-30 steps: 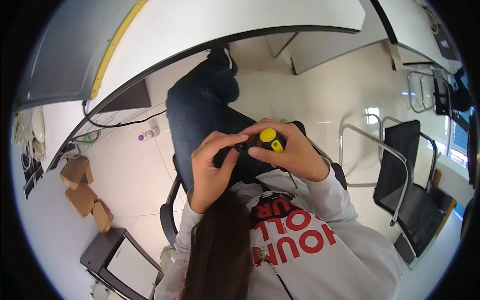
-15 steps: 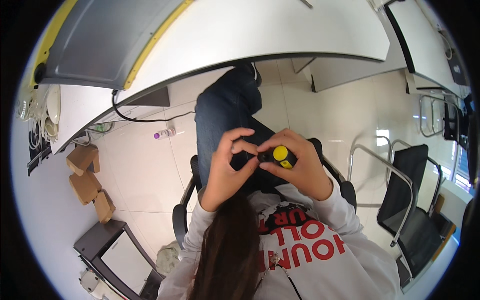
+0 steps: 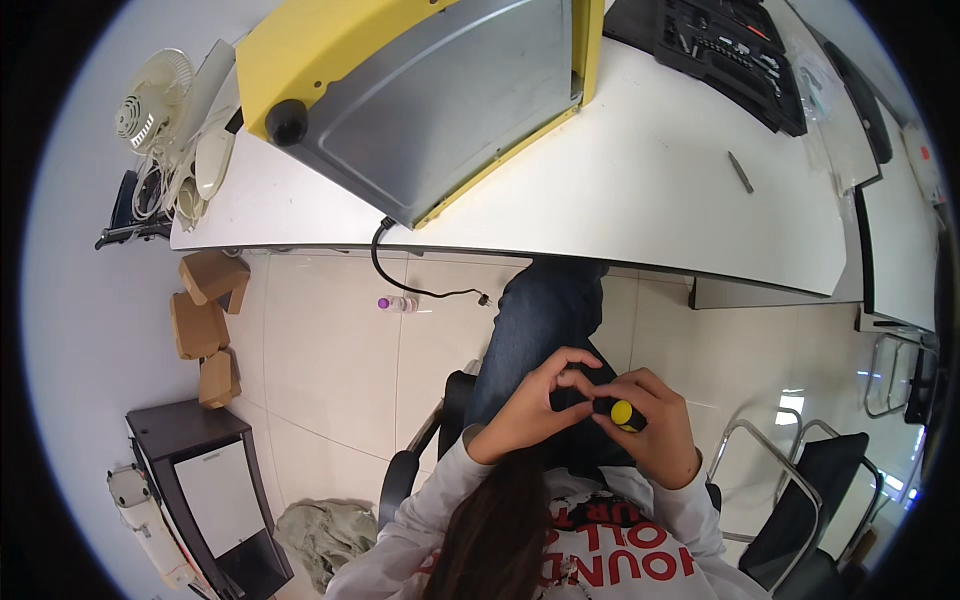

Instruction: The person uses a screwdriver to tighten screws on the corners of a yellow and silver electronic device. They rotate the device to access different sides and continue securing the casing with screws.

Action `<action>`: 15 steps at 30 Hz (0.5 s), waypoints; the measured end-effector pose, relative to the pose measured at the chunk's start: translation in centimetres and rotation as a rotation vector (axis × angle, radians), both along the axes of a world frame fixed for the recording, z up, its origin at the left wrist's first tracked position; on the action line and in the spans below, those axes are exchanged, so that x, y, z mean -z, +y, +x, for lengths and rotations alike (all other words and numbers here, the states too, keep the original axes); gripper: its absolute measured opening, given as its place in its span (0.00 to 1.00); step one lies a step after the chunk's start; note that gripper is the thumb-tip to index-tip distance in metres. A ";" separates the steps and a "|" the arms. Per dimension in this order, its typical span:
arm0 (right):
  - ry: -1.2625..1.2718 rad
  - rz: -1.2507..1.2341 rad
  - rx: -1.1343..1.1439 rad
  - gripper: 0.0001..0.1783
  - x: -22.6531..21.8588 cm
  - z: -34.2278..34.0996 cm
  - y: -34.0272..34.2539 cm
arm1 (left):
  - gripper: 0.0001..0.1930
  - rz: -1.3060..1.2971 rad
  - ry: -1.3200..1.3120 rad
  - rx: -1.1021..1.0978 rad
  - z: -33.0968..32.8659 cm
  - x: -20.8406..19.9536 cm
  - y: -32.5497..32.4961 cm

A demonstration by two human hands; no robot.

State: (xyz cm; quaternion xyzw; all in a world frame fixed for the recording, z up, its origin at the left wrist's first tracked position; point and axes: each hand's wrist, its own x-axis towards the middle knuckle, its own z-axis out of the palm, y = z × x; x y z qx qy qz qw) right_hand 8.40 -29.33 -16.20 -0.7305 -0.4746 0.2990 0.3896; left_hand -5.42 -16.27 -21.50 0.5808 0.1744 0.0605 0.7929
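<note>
Over my lap, my right hand (image 3: 660,425) grips a black and yellow screwdriver handle (image 3: 622,413), its yellow end facing up. My left hand (image 3: 535,412) meets it at the dark front end, thumb and fingers curled in a pinch. Whatever lies between those left fingertips is too small and dark to make out. On the white table (image 3: 640,170) beyond my knees, a yellow appliance (image 3: 310,50) lies with a bare grey metal panel (image 3: 440,100) exposed. Its black cord (image 3: 405,283) hangs over the front edge, the plug dangling free.
An open black tool case (image 3: 735,60) sits at the table's back right; a thin metal rod (image 3: 741,172) lies nearer. A white fan (image 3: 155,95) and cables are at the far left. Cardboard boxes (image 3: 200,325), a bottle (image 3: 398,304) and a dark cabinet (image 3: 190,420) stand left; chairs (image 3: 835,480) right.
My view has lifted and swung left, bringing the tool case, fan and more of the appliance into sight. Both hands keep nearly the same hold, close together at the screwdriver.
</note>
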 end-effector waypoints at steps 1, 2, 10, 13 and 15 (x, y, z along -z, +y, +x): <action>0.019 -0.038 -0.014 0.19 0.0 0.1 0.1 | 0.28 0.004 0.006 0.026 0.0 -0.1 0.4; 0.037 -0.078 -0.026 0.20 0.0 0.2 0.1 | 0.28 0.006 0.012 0.053 0.0 0.0 0.7; 0.184 -0.060 -0.091 0.17 0.8 1.6 1.7 | 0.27 0.071 0.032 0.084 0.4 0.2 3.1; 0.189 -0.070 -0.148 0.16 1.3 2.2 2.0 | 0.26 0.101 0.052 0.121 0.9 -0.3 3.6; 0.191 -0.127 -0.179 0.16 1.4 2.4 2.0 | 0.25 0.150 0.062 0.168 1.2 -0.4 3.9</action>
